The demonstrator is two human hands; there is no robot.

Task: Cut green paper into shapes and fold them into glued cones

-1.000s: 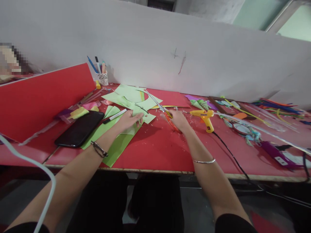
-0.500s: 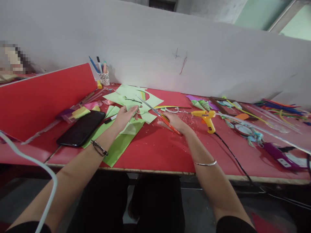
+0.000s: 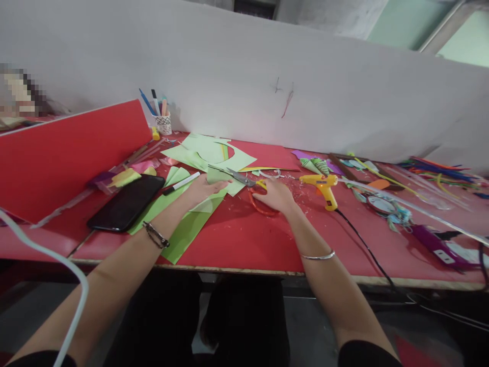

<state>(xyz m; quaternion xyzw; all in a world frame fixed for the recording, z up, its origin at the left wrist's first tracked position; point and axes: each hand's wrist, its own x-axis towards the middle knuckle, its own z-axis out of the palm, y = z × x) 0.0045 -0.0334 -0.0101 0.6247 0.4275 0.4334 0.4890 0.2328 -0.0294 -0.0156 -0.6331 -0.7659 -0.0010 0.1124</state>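
My right hand [image 3: 277, 195] is closed round the orange handles of a pair of scissors [image 3: 244, 180], whose blades lie low over the red table [image 3: 244, 239] and point left. The blade tips reach a piece of light green paper [image 3: 221, 177]. My left hand [image 3: 202, 189] presses down on that paper with its fingers bent over it. More green sheets [image 3: 208, 149] lie behind, and a darker green sheet [image 3: 183, 232] runs toward the table's front edge. A white marker [image 3: 180, 183] lies just left of my left hand.
A black phone [image 3: 126, 203] lies at the left by a raised red board [image 3: 72, 153]. A yellow glue gun [image 3: 323, 186] with a black cord [image 3: 362, 244] stands right of my right hand. A pen cup [image 3: 162, 121] sits by the white wall. Coloured craft scraps and sticks [image 3: 431, 171] cover the right side.
The scissors have come down from a raised, tilted position to lie near the table. My left hand has lowered the green paper back onto the table and rests on it.
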